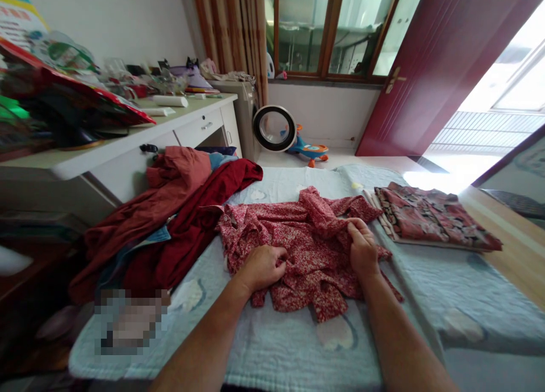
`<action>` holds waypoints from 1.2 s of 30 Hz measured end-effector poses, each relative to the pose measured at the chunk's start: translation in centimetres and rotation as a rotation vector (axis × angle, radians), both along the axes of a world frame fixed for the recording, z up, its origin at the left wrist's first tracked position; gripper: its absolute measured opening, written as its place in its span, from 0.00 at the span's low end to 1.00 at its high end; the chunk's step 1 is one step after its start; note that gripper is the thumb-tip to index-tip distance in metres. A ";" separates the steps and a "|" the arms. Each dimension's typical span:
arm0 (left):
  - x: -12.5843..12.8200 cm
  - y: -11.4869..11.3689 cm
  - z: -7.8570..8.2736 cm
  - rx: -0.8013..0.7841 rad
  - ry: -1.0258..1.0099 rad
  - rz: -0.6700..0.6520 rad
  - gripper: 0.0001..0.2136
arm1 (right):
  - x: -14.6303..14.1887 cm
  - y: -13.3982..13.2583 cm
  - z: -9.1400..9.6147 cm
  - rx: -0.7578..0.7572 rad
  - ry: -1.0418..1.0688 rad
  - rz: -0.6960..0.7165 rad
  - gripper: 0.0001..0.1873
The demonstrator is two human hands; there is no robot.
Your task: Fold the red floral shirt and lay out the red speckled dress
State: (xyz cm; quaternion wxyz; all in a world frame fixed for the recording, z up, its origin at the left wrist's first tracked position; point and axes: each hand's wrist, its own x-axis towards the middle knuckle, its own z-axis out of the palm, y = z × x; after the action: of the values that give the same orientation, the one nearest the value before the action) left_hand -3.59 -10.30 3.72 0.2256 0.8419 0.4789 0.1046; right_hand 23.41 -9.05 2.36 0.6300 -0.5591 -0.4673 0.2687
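Note:
A crumpled red garment with a small white print (306,261), which looks like a blouse, lies spread in front of me on a light blue quilted cover (298,358). Over its left part, my left hand (264,267) has its fingers curled into the fabric. On the right, my right hand (361,245) pinches a raised fold of the same garment between thumb and fingers. Part of the cloth under both hands is hidden. A folded floral garment (434,216) rests to the right, on top of paler cloth.
Dark red clothing (183,250) and rust-coloured clothing (179,179) are heaped at the left. Behind them stands a white desk (196,125) crowded with items. A washing machine door (275,128), a blue and orange toy (309,149) and a red door (409,68) are farther back.

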 end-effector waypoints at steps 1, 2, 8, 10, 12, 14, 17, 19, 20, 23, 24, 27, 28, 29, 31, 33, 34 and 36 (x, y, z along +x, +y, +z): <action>0.0 0.0 -0.1 0.009 0.007 -0.001 0.10 | 0.2 -0.3 0.1 -0.018 0.051 -0.008 0.13; 0.1 0.0 -0.1 0.016 0.011 -0.001 0.10 | 0.5 -0.5 0.3 -0.036 0.070 0.003 0.14; 0.1 -0.1 0.4 0.007 -0.045 0.011 0.09 | 1.0 -1.2 1.4 -0.045 -0.249 0.121 0.17; 0.1 -0.1 0.6 -0.005 -0.089 0.008 0.09 | 0.4 -1.4 1.7 0.029 -0.413 0.122 0.15; 0.0 0.0 0.6 -0.004 -0.140 0.004 0.10 | -0.5 -1.7 1.8 0.070 -0.543 0.157 0.15; 0.0 0.0 0.5 0.012 -0.193 0.000 0.10 | -1.3 -2.0 1.8 0.053 -0.670 0.225 0.17; 0.1 0.2 0.3 0.045 -0.271 0.011 0.10 | -2.0 -2.4 1.4 -0.015 -0.873 0.323 0.17; 0.2 0.3 0.2 0.093 -0.319 0.046 0.09 | -2.0 -2.5 1.0 -0.071 -0.981 0.354 0.15; 0.1 0.4 0.3 0.130 -0.341 0.072 0.08 | -1.9 -2.5 0.7 -0.096 -1.015 0.361 0.13; -0.6 0.8 0.6 0.282 -0.411 0.199 0.09 | -1.7 -2.1 0.0 -0.133 -1.003 0.368 0.06; -1.0 1.1 0.6 0.336 -0.436 0.254 0.09 | -1.7 -2.0 -0.2 -0.134 -0.960 0.354 0.05; -3.1 2.2 0.5 0.458 -0.471 0.447 0.08 | -1.9 -1.7 -0.4 -0.091 -0.758 0.228 0.04; -3.9 2.7 0.3 0.476 -0.456 0.512 0.08 | -2.0 -1.7 -0.3 -0.067 -0.686 0.163 0.05; -4.8 3.1 0.0 0.480 -0.427 0.572 0.09 | -2.1 -1.7 -0.2 -0.041 -0.623 0.098 0.06; -6.3 4.0 -0.7 0.448 -0.356 0.641 0.11 | -2.4 -1.9 0.1 0.025 -0.551 -0.014 0.07; -7.3 4.6 -1.4 0.375 -0.309 0.627 0.12 | -2.9 -2.3 0.5 0.119 -0.583 -0.057 0.10; -7.5 4.7 -1.6 0.332 -0.298 0.599 0.13 | -3.3 -2.6 0.7 0.167 -0.629 -0.035 0.12; -7.5 4.7 -1.8 0.248 -0.288 0.527 0.15 | -4.3 -3.2 1.1 0.228 -0.748 0.097 0.18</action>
State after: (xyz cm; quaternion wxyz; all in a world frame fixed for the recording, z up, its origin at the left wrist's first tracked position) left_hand -11.11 -5.62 1.90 0.1518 0.6867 0.6272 0.3348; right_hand 19.07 -12.22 3.45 0.4608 -0.5221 -0.7174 0.0222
